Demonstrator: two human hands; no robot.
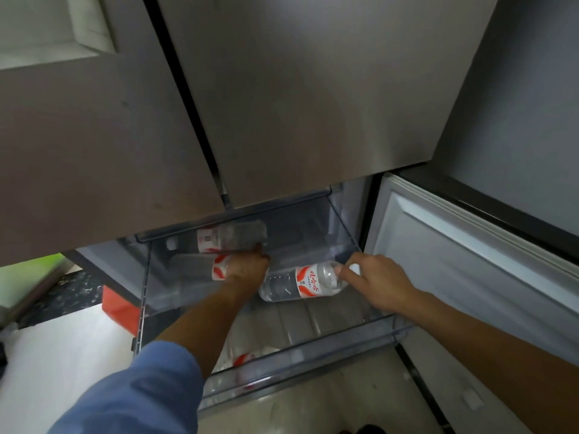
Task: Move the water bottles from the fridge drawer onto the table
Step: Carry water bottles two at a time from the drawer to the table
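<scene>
Water bottle (300,283) in right hand (380,285): red-white label, Chinese characters.

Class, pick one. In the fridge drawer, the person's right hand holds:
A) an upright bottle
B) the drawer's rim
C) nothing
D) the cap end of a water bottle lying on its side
D: the right hand pinches the cap end of the clear plastic water bottle with red-and-white label, lying sideways.

I see a clear, red-labelled water bottle (300,283) lying sideways in the pulled-out fridge drawer (342,221), with a second bottle (220,268) and a rear bottle (232,238) lying back-left.
</scene>
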